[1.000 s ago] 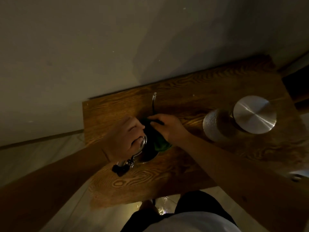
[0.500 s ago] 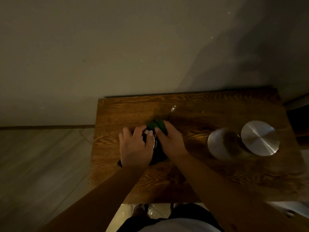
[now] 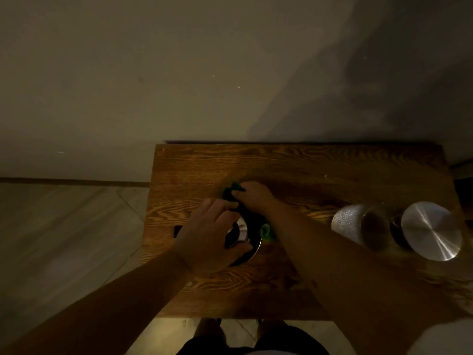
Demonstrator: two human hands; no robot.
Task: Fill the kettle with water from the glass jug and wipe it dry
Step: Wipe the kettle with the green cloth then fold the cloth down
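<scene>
A dark metal kettle point(image 3: 247, 242) stands on the wooden table point(image 3: 332, 170), mostly covered by my hands. My left hand point(image 3: 210, 237) is clamped over its top and near side. My right hand point(image 3: 253, 194) holds a green cloth point(image 3: 230, 192) against the kettle's far side; another fold of the cloth point(image 3: 267, 231) shows at the kettle's right. The textured glass jug point(image 3: 355, 222) stands to the right, apart from both hands, with a round shiny metal lid point(image 3: 431, 230) beside it.
The table stands against a plain wall point(image 3: 204, 73). Tiled floor point(image 3: 64, 239) lies to the left of it. The scene is dim. My legs and dark shorts point(image 3: 250, 339) show below the table's near edge.
My right hand with the cloth has shifted around the kettle's far side, and my left hand has slid further over the top. The view has swung and levelled.
</scene>
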